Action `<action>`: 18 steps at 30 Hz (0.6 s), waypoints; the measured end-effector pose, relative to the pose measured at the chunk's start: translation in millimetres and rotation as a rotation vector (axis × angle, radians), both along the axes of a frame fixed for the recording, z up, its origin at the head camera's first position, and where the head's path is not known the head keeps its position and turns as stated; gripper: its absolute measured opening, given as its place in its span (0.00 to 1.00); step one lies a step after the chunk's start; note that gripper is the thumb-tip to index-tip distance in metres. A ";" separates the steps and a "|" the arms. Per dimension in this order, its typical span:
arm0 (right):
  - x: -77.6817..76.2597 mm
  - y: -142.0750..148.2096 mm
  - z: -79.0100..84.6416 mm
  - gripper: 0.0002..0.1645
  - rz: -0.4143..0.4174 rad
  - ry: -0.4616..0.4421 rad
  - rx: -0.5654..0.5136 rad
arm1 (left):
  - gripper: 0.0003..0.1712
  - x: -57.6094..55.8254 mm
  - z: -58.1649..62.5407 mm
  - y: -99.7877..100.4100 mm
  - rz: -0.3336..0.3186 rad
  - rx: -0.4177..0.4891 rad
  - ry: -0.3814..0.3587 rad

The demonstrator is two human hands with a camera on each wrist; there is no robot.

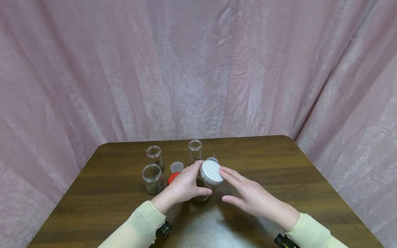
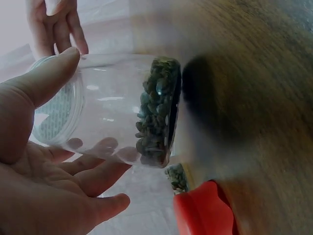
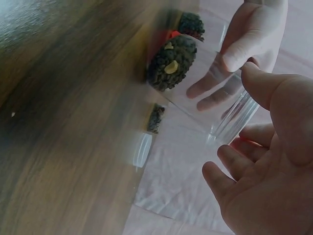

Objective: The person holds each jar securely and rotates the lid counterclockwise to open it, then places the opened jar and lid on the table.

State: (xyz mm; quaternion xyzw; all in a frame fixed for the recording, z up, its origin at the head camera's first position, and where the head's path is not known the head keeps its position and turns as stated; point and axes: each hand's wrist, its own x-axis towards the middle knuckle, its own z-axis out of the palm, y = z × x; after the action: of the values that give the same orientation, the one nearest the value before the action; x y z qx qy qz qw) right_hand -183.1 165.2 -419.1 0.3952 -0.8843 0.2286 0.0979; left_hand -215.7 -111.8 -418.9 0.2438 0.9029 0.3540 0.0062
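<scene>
My left hand (image 1: pixel 186 187) grips a clear jar (image 2: pixel 117 107) round its side, thumb on one side and fingers on the other. The jar is tilted, its bottom close over the table, with a layer of dark seed-like bits (image 2: pixel 159 110) and a few pale pieces inside. On top sits a lid (image 1: pixel 212 171) with a white patterned disc. My right hand (image 1: pixel 251 196) is beside the lid with its fingers extended, fingertips right at the rim and thumb held apart. In the right wrist view its fingers (image 3: pixel 220 178) spread loosely below the lid end.
Left of my left hand stand two uncapped clear jars, a wide one (image 1: pixel 152 179) and a slimmer one (image 1: pixel 155 155). Another slim jar (image 1: pixel 195 150) stands behind. A pale round lid (image 1: pixel 176 167) lies near a red wavy-edged object (image 2: pixel 203 208). The wooden table (image 1: pixel 279 165) ends before a pink curtain.
</scene>
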 end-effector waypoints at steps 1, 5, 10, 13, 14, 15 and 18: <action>-0.1 -0.6 0.3 0.48 0.000 -0.002 0.001 | 0.56 0.1 -0.5 0.0 0.001 -0.004 0.002; -0.1 -2.6 1.8 0.49 0.000 -0.012 0.003 | 0.57 0.5 -2.4 -0.3 0.002 -0.009 0.008; -1.2 -5.6 2.0 0.49 -0.001 -0.027 -0.001 | 0.59 0.1 -4.4 -1.0 0.013 -0.018 0.014; -2.1 -6.6 1.0 0.49 -0.004 -0.039 -0.007 | 0.58 0.0 -4.8 -1.6 0.018 -0.027 0.022; -2.4 -6.8 0.7 0.49 -0.005 -0.044 -0.009 | 0.57 -0.2 -4.9 -1.9 0.019 -0.032 0.024; -2.6 -6.9 0.2 0.49 -0.007 -0.048 -0.010 | 0.57 -0.4 -4.8 -2.1 0.020 -0.034 0.026; -3.2 -7.2 -0.9 0.50 -0.008 -0.063 -0.014 | 0.55 -0.9 -3.8 -2.8 0.021 -0.045 0.036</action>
State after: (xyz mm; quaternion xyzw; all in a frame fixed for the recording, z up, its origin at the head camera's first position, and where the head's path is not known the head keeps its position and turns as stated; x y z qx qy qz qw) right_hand -186.3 158.0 -420.0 0.3836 -0.8869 0.2465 0.0738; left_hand -216.6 -114.6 -422.7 0.2407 0.9131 0.3290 -0.0083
